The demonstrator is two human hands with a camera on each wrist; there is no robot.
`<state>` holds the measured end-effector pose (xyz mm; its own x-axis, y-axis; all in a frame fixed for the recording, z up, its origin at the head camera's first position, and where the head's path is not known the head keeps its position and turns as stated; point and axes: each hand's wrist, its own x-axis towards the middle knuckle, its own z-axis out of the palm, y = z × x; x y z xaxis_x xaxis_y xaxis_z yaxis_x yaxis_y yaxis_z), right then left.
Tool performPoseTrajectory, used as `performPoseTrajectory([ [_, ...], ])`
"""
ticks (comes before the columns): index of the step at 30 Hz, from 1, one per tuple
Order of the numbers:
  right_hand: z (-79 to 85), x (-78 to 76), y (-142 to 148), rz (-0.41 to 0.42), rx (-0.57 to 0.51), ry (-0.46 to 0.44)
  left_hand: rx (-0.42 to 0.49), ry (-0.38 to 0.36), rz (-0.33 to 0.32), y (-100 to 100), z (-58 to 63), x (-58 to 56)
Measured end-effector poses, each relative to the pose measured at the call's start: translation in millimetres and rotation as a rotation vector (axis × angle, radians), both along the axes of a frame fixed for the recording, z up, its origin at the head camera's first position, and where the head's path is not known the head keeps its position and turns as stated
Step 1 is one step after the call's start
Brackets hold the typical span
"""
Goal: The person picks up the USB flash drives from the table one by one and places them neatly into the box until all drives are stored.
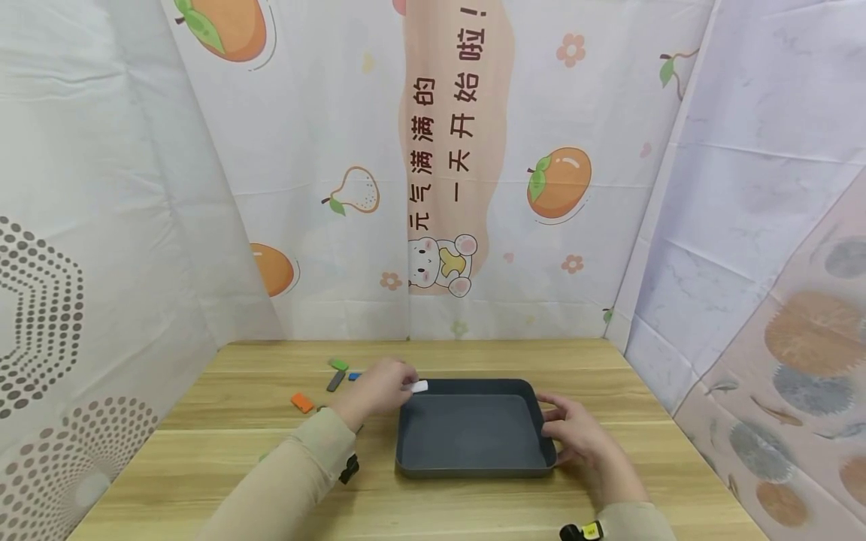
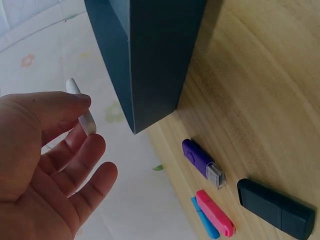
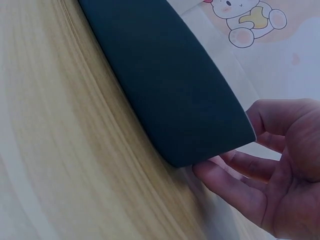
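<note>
The head view gives the whole tray (image 1: 472, 432), with an orange stick (image 1: 302, 403), a green stick (image 1: 338, 364) and a grey stick (image 1: 336, 381) lying on the bench (image 1: 473, 505) to its left. The left wrist view shows more clearly a purple stick (image 2: 197, 157) with a transparent cap, a pink stick (image 2: 215, 212) and a black stick (image 2: 272, 207), near the tray. At the tray's far left corner, the left hand (image 1: 384, 387) pinches a small white piece (image 1: 419, 386) between thumb and fingers. The right hand (image 1: 580, 434) holds the tray's right side; the right wrist view shows its fingertips touching the wall there, but how firmly, I cannot tell.
</note>
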<state>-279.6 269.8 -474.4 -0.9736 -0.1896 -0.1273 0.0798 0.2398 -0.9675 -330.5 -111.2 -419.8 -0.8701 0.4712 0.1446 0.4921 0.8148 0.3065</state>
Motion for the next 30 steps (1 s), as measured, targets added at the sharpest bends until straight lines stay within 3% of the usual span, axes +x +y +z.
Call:
performPoseTrajectory([
  [5,-0.8,-1.1,0.3,0.001,-0.002,0.006,-0.018,-0.006,-0.005,5.0,1.2,0.7],
  [16,0.2,-1.1,0.8,0.003,0.000,0.006,-0.057,0.077,-0.054,10.3,-11.4,-6.7],
  [30,-1.6,-0.9,1.4,-0.004,0.000,0.003,-0.123,0.153,-0.028,19.2,-28.3,-14.2],
])
